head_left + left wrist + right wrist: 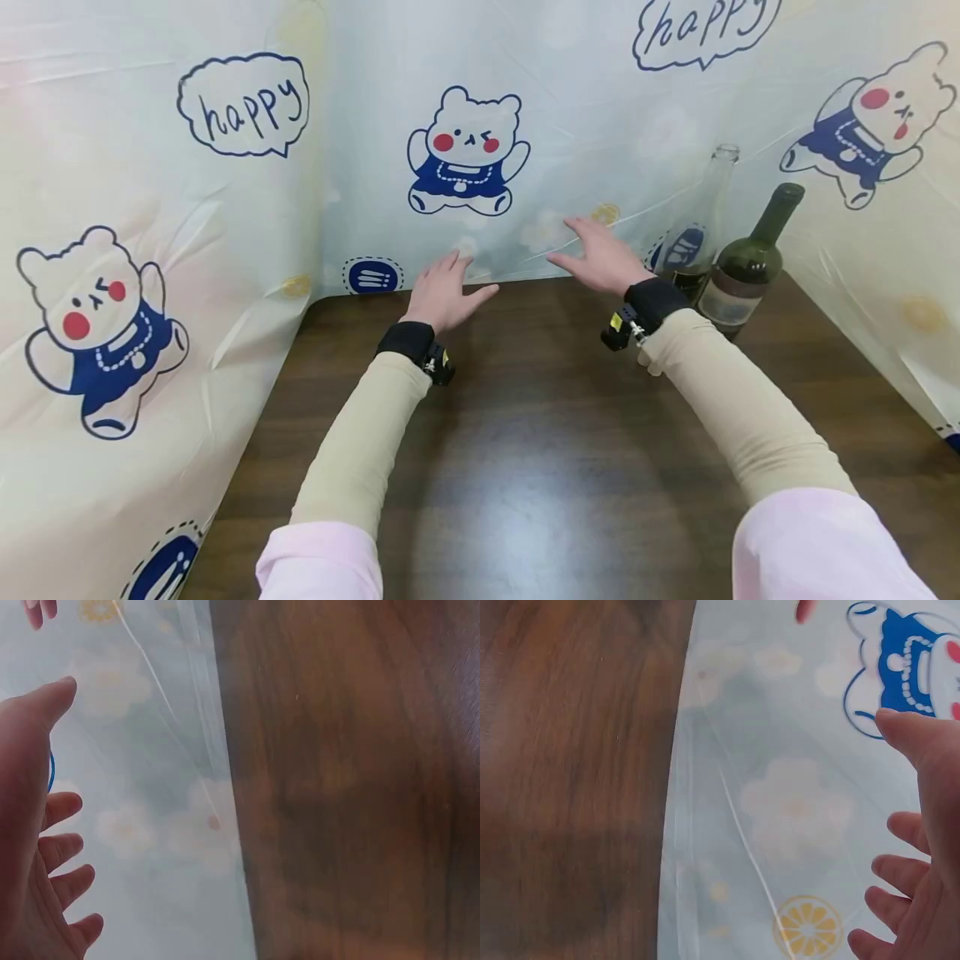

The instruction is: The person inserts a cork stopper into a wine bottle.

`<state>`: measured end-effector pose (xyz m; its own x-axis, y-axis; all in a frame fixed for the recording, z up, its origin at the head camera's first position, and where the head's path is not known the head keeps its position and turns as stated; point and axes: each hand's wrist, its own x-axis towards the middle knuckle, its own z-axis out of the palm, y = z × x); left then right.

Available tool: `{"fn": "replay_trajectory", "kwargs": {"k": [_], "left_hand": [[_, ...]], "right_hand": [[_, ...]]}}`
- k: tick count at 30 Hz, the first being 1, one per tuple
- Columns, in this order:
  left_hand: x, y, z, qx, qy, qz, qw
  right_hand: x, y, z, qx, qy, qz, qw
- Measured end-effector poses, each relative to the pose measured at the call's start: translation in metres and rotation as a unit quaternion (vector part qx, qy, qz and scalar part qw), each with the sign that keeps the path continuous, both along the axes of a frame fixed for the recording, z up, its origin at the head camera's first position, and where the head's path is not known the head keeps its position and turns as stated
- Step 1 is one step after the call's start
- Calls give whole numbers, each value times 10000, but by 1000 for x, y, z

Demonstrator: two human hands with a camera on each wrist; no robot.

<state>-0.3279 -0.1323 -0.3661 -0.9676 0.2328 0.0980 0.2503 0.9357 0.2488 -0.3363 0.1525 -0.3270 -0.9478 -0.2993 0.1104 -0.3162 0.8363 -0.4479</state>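
Note:
My left hand hovers over the far part of the brown wooden table, fingers spread and nothing in its grasp. To its right my right hand is held out with the thumb apart from the fingers, also holding nothing. Close behind the right wrist stand a clear glass bottle and a dark green wine bottle with a pale label. The forearm and wrist strap partly cover both bottles. A small pale object, mostly hidden, shows beneath the right wrist; its kind cannot be told.
A pale printed curtain with cartoon bears hangs around the table's back and sides. Its lower edge meets the far table edge. Each wrist wears a black strap with a small camera.

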Motion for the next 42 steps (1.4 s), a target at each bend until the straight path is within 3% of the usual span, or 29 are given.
{"fn": "replay_trajectory", "kwargs": {"k": [5,12,16,20,23,25,26,29,31,33,38,42], "left_hand": [[14,-5,-10,444,167,-56,9989],[36,9,-15,1362,324,-38,9901],[41,21,-16,1532,344,-161,9875],[42,33,-15,1608,346,-276,9860],[42,41,-14,1666,345,-390,9846],[43,47,-14,1713,363,-494,9833],[44,49,-14,1750,373,-554,9823],[46,58,-15,1734,432,-805,9806],[48,63,-19,1634,425,-992,9806],[50,68,-25,1512,400,-1143,9811],[54,77,-36,1421,279,-1285,9811],[55,84,-34,1427,287,-1362,9799]], "right_hand": [[20,18,1,-255,452,62,9986],[57,48,8,-856,972,-169,9914],[80,59,19,-1460,1216,-453,9807],[96,69,30,-1941,1542,-971,9639],[102,81,38,-2372,1710,-1601,9428],[103,89,41,-2823,1772,-2090,9194],[103,93,43,-3051,1822,-2349,9047],[99,100,39,-3764,2183,-3044,8474],[94,105,31,-4015,2377,-3341,8190],[88,111,18,-4084,2353,-3533,8081],[60,132,-20,-3993,2046,-3724,8124],[38,146,-41,-4014,2439,-3933,7904]]}}
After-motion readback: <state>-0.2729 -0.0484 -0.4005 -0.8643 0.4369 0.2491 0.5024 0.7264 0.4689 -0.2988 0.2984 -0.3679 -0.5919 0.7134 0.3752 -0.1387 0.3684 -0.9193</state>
